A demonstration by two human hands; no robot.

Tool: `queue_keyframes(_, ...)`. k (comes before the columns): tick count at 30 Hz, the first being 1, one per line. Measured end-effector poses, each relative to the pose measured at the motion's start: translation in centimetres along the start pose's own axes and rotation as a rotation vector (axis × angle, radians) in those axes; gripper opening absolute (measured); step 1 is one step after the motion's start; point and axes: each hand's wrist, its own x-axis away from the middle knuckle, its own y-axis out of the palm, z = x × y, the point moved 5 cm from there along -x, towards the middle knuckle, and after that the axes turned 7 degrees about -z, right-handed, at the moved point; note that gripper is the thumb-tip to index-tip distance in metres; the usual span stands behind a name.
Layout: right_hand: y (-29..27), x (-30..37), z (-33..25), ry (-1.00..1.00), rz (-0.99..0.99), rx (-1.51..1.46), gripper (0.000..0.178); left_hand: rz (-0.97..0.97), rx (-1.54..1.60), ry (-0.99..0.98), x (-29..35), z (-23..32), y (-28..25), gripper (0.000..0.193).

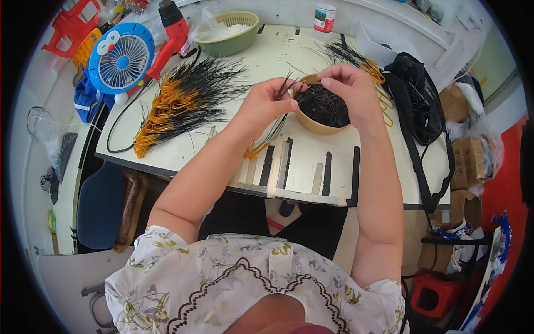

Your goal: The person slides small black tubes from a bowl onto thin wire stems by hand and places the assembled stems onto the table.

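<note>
Pinched between thumb and fingers of the left hand (267, 101): a few thin wires (275, 131), with black ends poking up above the grip and orange ends trailing below, toward the near side of the table (278, 53). At the right hand (354, 92), thumb and forefinger brought close together above the far rim of the bowl; hard to tell whether pinching a small piece or bare. Just below and between both hands, a tan bowl (315, 127), heaped with short black bits (322, 108).

For good handling, as a judgement: best to grip the wires close beneath the black tips, firmly enough to prevent swaying. Better to spread the tips slightly and to lift one bit at a time. Wise to work low over the bowl, so as to catch anything dropped, with orange ends well clear of the rim against snagging.

Farther out, to the left on the table: a broad pile (172, 106) of similar orange and black wires. Behind that, a red heat gun (177, 40), a blue fan (121, 58) and a green basket (228, 47). Beyond the bowl, to the right: a smaller bunch (356, 57), then a black bag (420, 100). Along the near edge: strips of tape (356, 172). At the far edge: a white tub (324, 22).
</note>
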Motion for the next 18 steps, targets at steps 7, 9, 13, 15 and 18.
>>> queue_keyframes(7, 0.96, 0.05, -0.80, -0.095, -0.024, 0.205, 0.010, -0.023, -0.068, -0.004, -0.13, -0.75, 0.02, 0.036)
queue_keyframes(9, 0.95, 0.14, -0.96, -0.102, -0.011, 0.247, 0.014, -0.027, -0.054, -0.002, -0.11, -0.77, 0.06, 0.036)
queue_keyframes(13, 0.86, 0.07, -0.68, -0.098, -0.044, 0.235, 0.018, -0.022, -0.028, 0.026, -0.22, -0.57, 0.36, 0.036)
queue_keyframes(15, 0.96, 0.03, -0.59, -0.079, -0.056, 0.210, 0.019, -0.037, -0.022, 0.022, -0.24, -0.75, 0.26, 0.035)
queue_keyframes(18, 0.79, 0.06, -0.44, -0.071, -0.066, 0.210, 0.019, -0.051, -0.012, 0.016, -0.17, -0.65, 0.31, 0.034)
